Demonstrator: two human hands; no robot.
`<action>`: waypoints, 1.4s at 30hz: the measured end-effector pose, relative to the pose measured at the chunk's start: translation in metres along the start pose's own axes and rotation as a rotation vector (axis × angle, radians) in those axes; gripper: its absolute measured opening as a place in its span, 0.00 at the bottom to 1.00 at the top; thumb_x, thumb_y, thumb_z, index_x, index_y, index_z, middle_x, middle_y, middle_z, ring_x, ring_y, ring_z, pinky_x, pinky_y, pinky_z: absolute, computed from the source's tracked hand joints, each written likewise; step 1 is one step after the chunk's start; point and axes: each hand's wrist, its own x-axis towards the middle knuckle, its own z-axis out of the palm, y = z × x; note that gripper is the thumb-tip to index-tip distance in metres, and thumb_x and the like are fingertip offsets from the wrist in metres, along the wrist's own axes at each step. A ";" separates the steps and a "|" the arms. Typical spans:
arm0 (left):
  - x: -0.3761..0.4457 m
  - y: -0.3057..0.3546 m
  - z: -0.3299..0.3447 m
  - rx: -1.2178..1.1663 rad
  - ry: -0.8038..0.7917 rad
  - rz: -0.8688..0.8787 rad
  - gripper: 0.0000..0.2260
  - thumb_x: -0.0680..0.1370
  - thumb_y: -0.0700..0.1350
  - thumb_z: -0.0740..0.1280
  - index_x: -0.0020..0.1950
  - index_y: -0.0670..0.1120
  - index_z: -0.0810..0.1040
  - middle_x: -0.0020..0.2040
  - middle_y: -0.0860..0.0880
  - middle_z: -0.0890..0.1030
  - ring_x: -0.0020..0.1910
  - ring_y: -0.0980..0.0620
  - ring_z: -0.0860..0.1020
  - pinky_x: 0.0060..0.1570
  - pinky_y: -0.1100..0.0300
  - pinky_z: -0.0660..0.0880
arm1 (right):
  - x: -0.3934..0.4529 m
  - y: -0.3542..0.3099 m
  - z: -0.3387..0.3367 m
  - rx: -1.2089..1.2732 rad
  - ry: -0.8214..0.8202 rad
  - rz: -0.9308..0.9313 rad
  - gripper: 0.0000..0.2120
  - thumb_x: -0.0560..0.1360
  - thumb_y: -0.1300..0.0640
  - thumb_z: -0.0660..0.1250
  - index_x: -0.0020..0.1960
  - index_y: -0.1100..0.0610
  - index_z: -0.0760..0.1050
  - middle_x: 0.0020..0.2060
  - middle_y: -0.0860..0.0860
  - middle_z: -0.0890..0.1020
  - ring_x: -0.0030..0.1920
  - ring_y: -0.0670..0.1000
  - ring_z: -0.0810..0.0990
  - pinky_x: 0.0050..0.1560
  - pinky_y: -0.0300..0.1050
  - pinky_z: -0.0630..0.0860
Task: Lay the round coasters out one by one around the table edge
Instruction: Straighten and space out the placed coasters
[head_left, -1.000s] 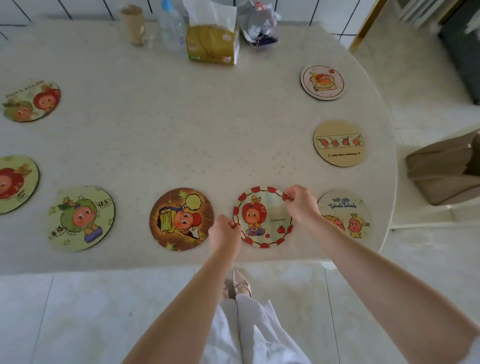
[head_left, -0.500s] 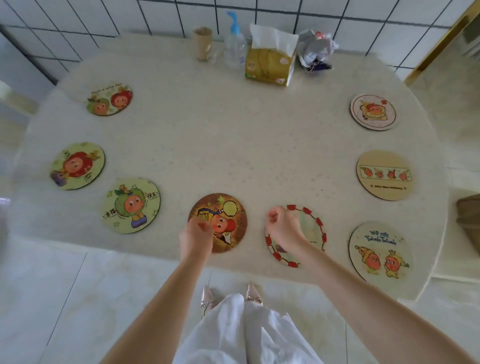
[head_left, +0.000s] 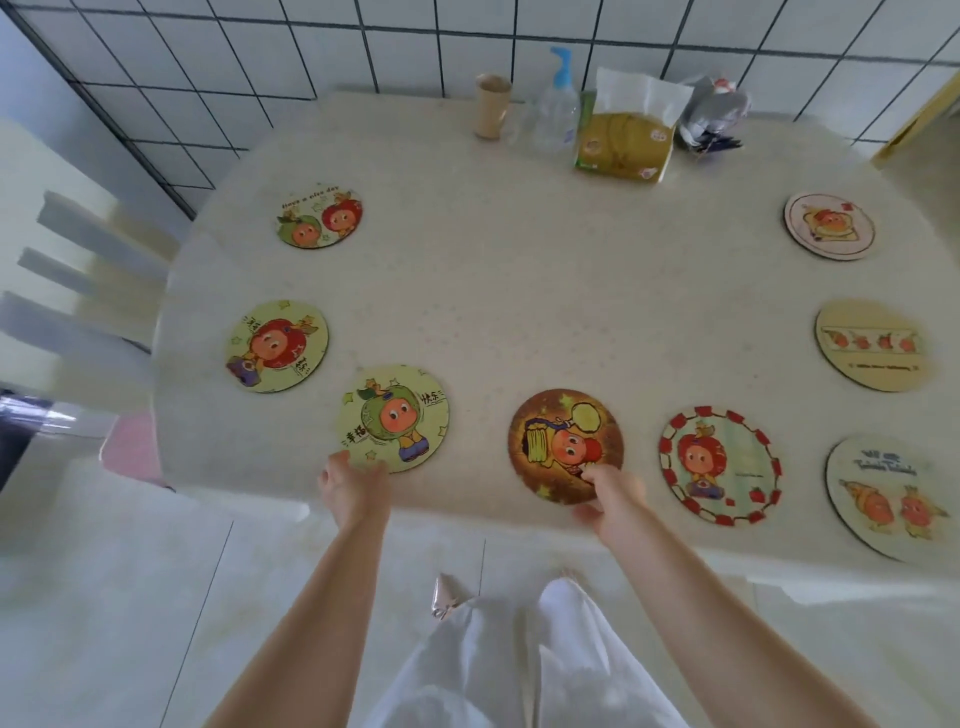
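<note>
Coasters ring the surface (head_left: 519, 291) now, eight of them, all flat and apart from one another. A second ago both my hands were at the red-bordered coaster (head_left: 719, 464); since then they have left it lying just right of my right hand and shifted leftward. My right hand (head_left: 613, 499) pinches the near edge of the brown coaster (head_left: 565, 445), thumb under the rim as far as I can tell, fingers (head_left: 597, 474) curled on top. My left hand (head_left: 353, 483) has its fingers loosely bent, touching the near rim of the green-character coaster (head_left: 395, 417); whether it grips or only nudges, I cannot tell.

Farther left of my left hand lie the red-character coaster (head_left: 277, 345) and the two-character coaster (head_left: 318, 215). Well right of my right hand sit three more along that edge.

I judge laying-out is done along this side, and I am only straightening what is already placed. No stack of spare coasters shows anywhere.
</note>
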 end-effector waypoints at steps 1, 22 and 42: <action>0.006 0.001 -0.005 0.013 -0.026 0.012 0.24 0.75 0.40 0.64 0.72 0.43 0.67 0.69 0.40 0.68 0.65 0.40 0.70 0.61 0.48 0.70 | -0.004 0.001 0.003 0.065 -0.001 0.007 0.14 0.73 0.65 0.65 0.58 0.64 0.74 0.52 0.62 0.78 0.43 0.58 0.78 0.40 0.51 0.80; 0.053 0.008 0.005 -0.179 -0.070 -0.237 0.22 0.67 0.40 0.64 0.62 0.44 0.74 0.62 0.42 0.73 0.53 0.40 0.77 0.49 0.44 0.81 | -0.007 -0.022 -0.002 -0.210 -0.069 -0.223 0.19 0.77 0.71 0.53 0.59 0.53 0.70 0.52 0.56 0.78 0.48 0.57 0.79 0.39 0.53 0.80; 0.065 0.013 0.008 -0.252 -0.013 -0.320 0.17 0.70 0.34 0.64 0.57 0.47 0.76 0.62 0.43 0.74 0.51 0.41 0.77 0.43 0.48 0.82 | 0.034 -0.065 -0.005 -1.196 -0.029 -0.686 0.13 0.78 0.70 0.56 0.61 0.61 0.68 0.51 0.59 0.76 0.47 0.56 0.75 0.38 0.45 0.69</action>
